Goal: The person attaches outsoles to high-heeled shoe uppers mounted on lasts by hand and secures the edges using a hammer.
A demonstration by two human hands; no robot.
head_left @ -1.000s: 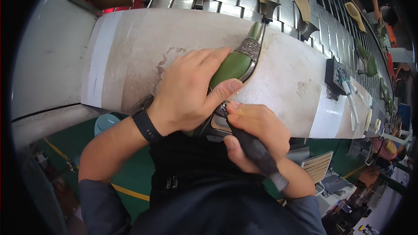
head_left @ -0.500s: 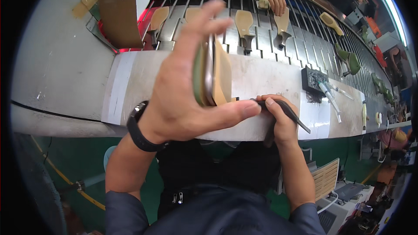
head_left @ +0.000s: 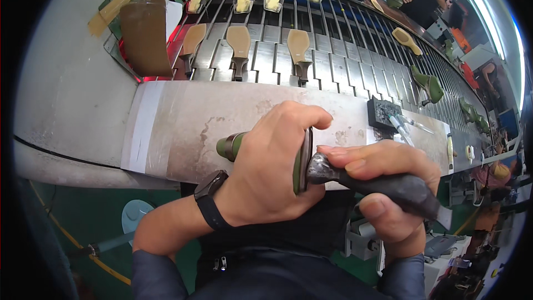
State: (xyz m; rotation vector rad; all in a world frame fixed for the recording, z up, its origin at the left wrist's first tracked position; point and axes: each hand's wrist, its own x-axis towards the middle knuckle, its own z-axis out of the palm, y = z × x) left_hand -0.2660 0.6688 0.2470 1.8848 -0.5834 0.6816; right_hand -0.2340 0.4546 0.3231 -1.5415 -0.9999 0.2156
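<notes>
My left hand [head_left: 272, 161] is wrapped round a green shoe [head_left: 229, 147] with a dark band, held just above the near edge of the worktable. Most of the shoe is hidden by the hand; its rounded green end sticks out on the left, its dark-rimmed edge on the right. My right hand [head_left: 397, 183] grips a dark hammer [head_left: 383, 189] with a worn, shiny face and a flat blade-like end. That face meets the dark rim of the shoe, or lies very near it. Any handle of the hammer is hidden.
Beyond the worktable [head_left: 183, 133] runs a slatted metal conveyor [head_left: 344, 55] carrying tan soles [head_left: 239, 44] and shoes with cream-coloured parts [head_left: 244, 0]. A black block [head_left: 383, 112] and syringe-like tubes [head_left: 401, 129] lie at the right. Co-workers stand on the far side.
My left hand has turned the shoe, lowering it nearer me. The hammer has come up to its rim. A co-worker's hand has drawn back; the fourth tan sole is gone from its spot.
</notes>
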